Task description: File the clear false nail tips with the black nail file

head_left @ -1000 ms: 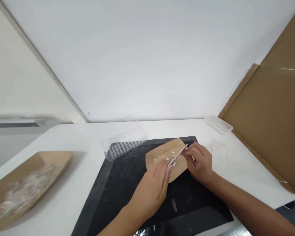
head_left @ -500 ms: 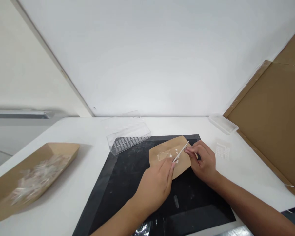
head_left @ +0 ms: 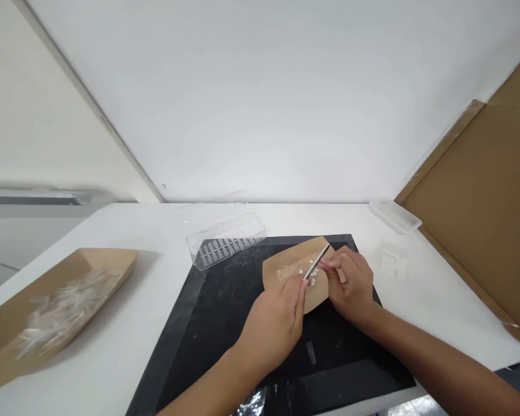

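My left hand (head_left: pixel 277 315) is closed around the lower end of a slim nail file (head_left: pixel 318 260), which points up and to the right and shows a dark strip along a pale edge. My right hand (head_left: pixel 349 280) pinches close against the file's right side; whatever lies between its fingertips is too small to make out. Beneath both hands a brown paper tray (head_left: pixel 283 260) holds several small white pieces (head_left: pixel 314 271) and a clear thin item. On the black mat (head_left: pixel 225 323) one clear false nail (head_left: pixel 311 352) lies below the tray.
At the mat's upper left stands a clear box (head_left: pixel 225 242) with rows of false nails. Another brown tray (head_left: pixel 82 260) at left contains clear plastic packets (head_left: pixel 69 306). A translucent tray (head_left: pixel 394 216) and a sheet of clear tabs (head_left: pixel 393 264) lie right, beside cardboard (head_left: pixel 476 214).
The file has turned so its dark face shows, and its tip is slightly lower and farther left. My right hand has shifted a little left along with it.
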